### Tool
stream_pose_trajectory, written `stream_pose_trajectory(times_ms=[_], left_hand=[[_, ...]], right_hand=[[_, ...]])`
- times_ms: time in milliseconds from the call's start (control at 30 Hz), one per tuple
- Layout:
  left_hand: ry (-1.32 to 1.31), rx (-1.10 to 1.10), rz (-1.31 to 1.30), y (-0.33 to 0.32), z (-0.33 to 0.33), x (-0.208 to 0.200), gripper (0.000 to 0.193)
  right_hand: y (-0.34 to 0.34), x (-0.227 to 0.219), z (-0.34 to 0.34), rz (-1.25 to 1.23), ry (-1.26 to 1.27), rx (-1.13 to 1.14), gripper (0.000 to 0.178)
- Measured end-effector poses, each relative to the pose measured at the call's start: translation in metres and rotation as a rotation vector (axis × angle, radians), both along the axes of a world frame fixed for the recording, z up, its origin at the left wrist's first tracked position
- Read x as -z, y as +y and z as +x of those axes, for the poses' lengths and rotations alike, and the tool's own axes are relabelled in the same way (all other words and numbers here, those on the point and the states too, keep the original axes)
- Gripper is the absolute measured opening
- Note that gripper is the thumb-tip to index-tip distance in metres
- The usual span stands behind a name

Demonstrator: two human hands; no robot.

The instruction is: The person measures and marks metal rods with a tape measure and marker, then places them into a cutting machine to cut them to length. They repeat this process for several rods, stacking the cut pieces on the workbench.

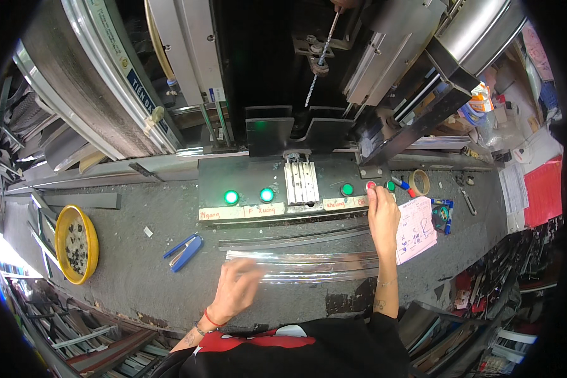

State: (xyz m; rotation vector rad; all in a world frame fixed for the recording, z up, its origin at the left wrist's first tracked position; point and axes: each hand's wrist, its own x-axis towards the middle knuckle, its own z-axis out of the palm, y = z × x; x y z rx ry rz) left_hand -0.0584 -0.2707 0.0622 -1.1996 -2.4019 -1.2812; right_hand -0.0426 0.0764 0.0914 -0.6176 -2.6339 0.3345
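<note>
My right hand [384, 217] reaches over the control panel [233, 176], its closed fingertips at a red button [371, 185]. My left hand [238, 283] is at the left end of shiny metal-looking strips [315, 268] on the worktop. Motion smears its fingers, so I cannot tell whether they grip the strips. Two green buttons on the left of the panel glow, one [231, 197] beside the other [266, 194]. A ridged metal block [302, 181] sits at the panel's middle. Above it hangs a thin drill bit [310, 91], apart from the block.
A blue stapler [184, 252] and a yellow bowl of small dark bits [77, 244] lie to the left. Right of the panel are a handwritten paper [416, 230], a tape roll [418, 182] and a tape measure [442, 218]. Metal profiles [107, 353] fill the lower left.
</note>
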Motion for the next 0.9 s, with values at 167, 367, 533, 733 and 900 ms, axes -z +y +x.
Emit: stream_pose_trajectory(times_ms=[167,367,533,733,900], left_hand=[[-0.03,0.036,0.012,-0.002,0.006,-0.001,0.038],[0.016,0.016,0.05,-0.008,0.005,-0.005,0.041],[-0.012,-0.027,0.061,-0.017,0.011,-0.002,0.042],[0.045,-0.054,0.219,-0.024,0.008,0.006,0.029],[-0.291,0.031,0.363,-0.028,0.005,0.016,0.017]], right_hand=[[-0.006,0.009,-0.012,0.026,-0.219,0.188,0.029],[0.047,0.028,-0.01,-0.169,0.549,0.158,0.03],[0.175,0.036,-0.024,0.299,0.047,0.161,0.074],[0.197,0.054,-0.031,0.56,0.082,-0.047,0.064],[0.07,-0.007,-0.028,0.411,0.481,-0.066,0.064]])
